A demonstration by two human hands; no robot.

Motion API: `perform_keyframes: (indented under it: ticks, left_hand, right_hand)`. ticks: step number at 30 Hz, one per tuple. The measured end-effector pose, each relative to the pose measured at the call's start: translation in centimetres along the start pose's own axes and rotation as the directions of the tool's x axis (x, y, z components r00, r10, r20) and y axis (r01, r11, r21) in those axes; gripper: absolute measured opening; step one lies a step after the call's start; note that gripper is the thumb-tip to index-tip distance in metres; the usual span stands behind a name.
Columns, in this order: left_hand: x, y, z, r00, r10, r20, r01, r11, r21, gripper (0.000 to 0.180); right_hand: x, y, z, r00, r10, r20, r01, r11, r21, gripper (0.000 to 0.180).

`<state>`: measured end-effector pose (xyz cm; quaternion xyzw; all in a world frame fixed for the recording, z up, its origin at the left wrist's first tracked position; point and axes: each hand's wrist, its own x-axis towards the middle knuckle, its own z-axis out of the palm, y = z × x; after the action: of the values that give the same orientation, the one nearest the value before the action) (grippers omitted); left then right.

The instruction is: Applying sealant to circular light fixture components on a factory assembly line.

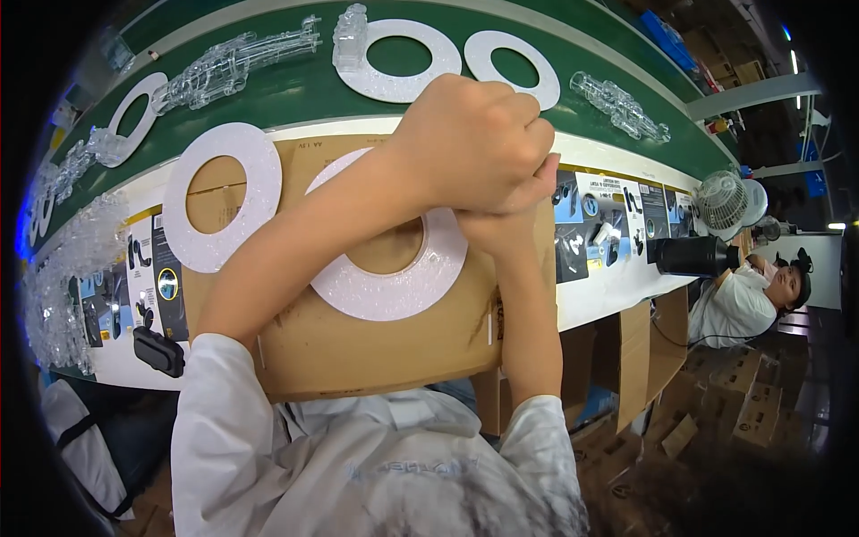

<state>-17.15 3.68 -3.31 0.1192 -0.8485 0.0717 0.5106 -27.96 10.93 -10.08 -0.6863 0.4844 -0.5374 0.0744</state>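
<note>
My left hand is curled into a fist at the upper middle, its forearm crossing from the lower left. Beneath it, pressed against it, is my right hand, its fingers mostly hidden. Whether anything is held between them cannot be made out. Below the hands a flat white ring lies on a brown cardboard box, partly covered by my left forearm. A second white ring rests at the box's left side.
Beyond the box runs a green conveyor carrying white rings and clear plastic pieces. Printed packages line the white table edge. A black case lies left; a fan, black cylinder and another person are right.
</note>
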Motion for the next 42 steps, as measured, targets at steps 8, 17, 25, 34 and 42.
perform_keyframes:
  ticks: [8, 17, 25, 34, 42]
  left_hand:
    - [-0.3, -0.1, 0.2, 0.999, 0.003, -0.051, -0.006, 0.999, -0.053, 0.023]
    - [-0.5, -0.3, 0.1, 1.0, 0.002, 0.012, -0.001, 0.999, -0.036, 0.021]
    - [-0.6, -0.6, 0.0, 1.0, 0.001, 0.029, 0.001, 0.999, -0.043, 0.02]
    - [0.2, 0.0, -0.8, 0.999, -0.024, 0.037, 0.027, 0.997, -0.071, 0.02]
    - [1.6, -0.8, -2.8, 0.919, -0.224, 0.324, 0.393, 0.582, -0.712, 0.016]
  right_hand:
    - [0.5, 0.1, 0.0, 0.998, -0.042, -0.045, 0.043, 0.999, 0.018, 0.055]
    - [0.8, 0.0, -0.1, 0.995, -0.102, 0.007, 0.102, 0.994, 0.028, 0.062]
    - [0.7, -0.2, 0.3, 1.0, 0.023, 0.02, -0.025, 0.99, 0.136, 0.061]
    - [0.5, -0.3, 0.3, 0.998, -0.001, -0.058, 0.007, 0.995, 0.099, 0.055]
    - [1.0, -0.9, -1.4, 0.994, -0.037, 0.102, 0.023, 0.991, 0.132, 0.048]
